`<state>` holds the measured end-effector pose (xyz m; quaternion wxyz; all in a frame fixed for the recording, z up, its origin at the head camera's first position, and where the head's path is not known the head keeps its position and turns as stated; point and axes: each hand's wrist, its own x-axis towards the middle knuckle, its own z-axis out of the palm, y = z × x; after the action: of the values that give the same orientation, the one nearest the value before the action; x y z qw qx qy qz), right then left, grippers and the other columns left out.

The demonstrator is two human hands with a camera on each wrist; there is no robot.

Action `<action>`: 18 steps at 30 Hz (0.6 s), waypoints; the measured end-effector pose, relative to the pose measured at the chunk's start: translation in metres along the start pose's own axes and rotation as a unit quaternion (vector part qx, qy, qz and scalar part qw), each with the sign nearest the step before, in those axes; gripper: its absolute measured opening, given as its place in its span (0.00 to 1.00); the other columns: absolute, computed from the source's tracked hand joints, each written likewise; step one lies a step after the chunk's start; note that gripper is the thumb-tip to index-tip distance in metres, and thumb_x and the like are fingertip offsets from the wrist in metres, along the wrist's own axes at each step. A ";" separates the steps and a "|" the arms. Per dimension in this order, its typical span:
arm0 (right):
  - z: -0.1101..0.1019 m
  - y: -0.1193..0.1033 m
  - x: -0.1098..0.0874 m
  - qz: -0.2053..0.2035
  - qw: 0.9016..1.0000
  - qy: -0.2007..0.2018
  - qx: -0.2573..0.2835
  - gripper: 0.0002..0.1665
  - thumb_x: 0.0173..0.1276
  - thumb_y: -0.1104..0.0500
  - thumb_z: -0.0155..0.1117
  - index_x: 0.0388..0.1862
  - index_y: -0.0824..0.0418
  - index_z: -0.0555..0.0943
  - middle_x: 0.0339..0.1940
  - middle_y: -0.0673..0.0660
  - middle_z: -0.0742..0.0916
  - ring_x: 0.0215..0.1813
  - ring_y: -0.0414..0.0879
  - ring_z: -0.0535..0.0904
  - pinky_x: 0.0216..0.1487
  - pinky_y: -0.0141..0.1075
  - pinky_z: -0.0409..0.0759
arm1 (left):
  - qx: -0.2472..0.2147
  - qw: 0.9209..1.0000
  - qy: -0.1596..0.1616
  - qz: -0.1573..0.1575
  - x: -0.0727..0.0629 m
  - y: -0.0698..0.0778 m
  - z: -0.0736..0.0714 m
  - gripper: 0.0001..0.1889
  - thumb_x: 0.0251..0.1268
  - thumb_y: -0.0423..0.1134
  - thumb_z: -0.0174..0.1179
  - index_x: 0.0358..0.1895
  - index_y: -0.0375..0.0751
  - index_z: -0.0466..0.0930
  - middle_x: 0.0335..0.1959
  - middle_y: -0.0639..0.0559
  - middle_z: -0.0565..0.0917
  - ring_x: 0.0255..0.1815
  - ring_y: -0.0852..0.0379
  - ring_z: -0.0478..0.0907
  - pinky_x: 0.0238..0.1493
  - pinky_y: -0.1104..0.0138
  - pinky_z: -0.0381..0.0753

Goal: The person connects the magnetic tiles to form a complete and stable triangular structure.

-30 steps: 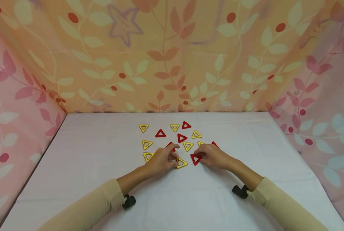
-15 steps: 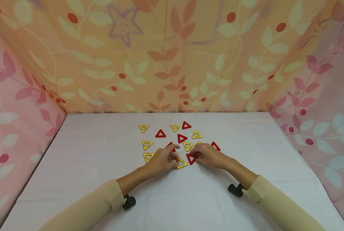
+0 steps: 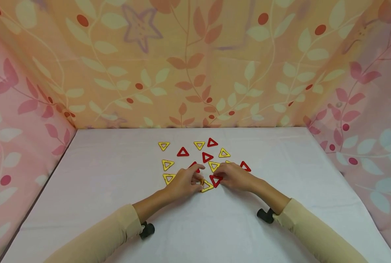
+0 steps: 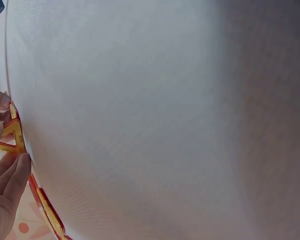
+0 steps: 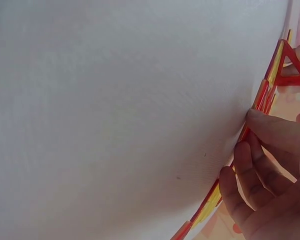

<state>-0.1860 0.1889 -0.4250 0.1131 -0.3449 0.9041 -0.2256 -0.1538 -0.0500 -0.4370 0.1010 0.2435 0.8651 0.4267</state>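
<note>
My left hand (image 3: 183, 182) pinches the edge of a magnetic triangle tile that stands upright; its yellow side (image 4: 20, 136) shows in the left wrist view. In the right wrist view a red triangle tile (image 5: 294, 80) stands at that hand's fingers. Beside the left fingertips a yellow triangle tile (image 3: 210, 186) lies flat on the table. My right hand (image 3: 236, 177) holds a red triangle tile (image 3: 212, 181) by thumb and fingers, low at the table, against or very near the yellow tile's right corner. Whether those two touch cannot be told.
Behind the hands lie several loose tiles, among them a red triangle (image 3: 183, 152), a yellow triangle (image 3: 164, 146) and a yellow triangle (image 3: 167, 165). Another red triangle (image 3: 245, 167) lies past the right hand. A white cloth (image 3: 195, 226) covers the table; patterned fabric walls stand around it.
My right hand has slid left with the red triangle tile, bringing it up to the flat yellow tile. The left hand has stayed in place.
</note>
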 end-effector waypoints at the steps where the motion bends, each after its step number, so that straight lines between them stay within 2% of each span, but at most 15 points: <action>1: 0.000 0.000 0.000 0.000 1.000 0.001 0.000 0.19 0.62 0.66 0.73 0.53 0.63 0.85 0.49 0.55 0.87 0.54 0.50 0.81 0.58 0.47 0.79 | 0.001 1.000 0.000 0.001 0.000 -0.001 0.000 0.31 0.57 0.33 0.72 0.64 0.40 0.71 0.44 0.52 0.88 0.41 0.58 0.83 0.48 0.64 0.83; 11: 0.000 -0.001 0.000 0.000 1.000 0.010 0.004 0.18 0.62 0.64 0.73 0.52 0.64 0.85 0.47 0.55 0.87 0.51 0.49 0.81 0.56 0.47 0.79 | -0.006 1.000 0.000 0.003 0.000 -0.001 0.000 0.30 0.58 0.32 0.72 0.64 0.39 0.71 0.44 0.50 0.88 0.44 0.56 0.85 0.49 0.63 0.83; 18: 0.001 -0.005 0.000 0.017 1.000 0.017 0.000 0.18 0.63 0.63 0.72 0.52 0.65 0.85 0.46 0.55 0.87 0.48 0.48 0.80 0.54 0.44 0.79 | -0.003 1.000 -0.002 0.000 0.001 -0.002 0.001 0.31 0.58 0.32 0.72 0.64 0.40 0.71 0.44 0.51 0.88 0.45 0.57 0.85 0.49 0.65 0.83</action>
<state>-0.1830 0.1849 -0.4228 0.1016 -0.3256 0.9115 -0.2298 -0.1548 -0.0499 -0.4394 0.1037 0.2439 0.8637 0.4287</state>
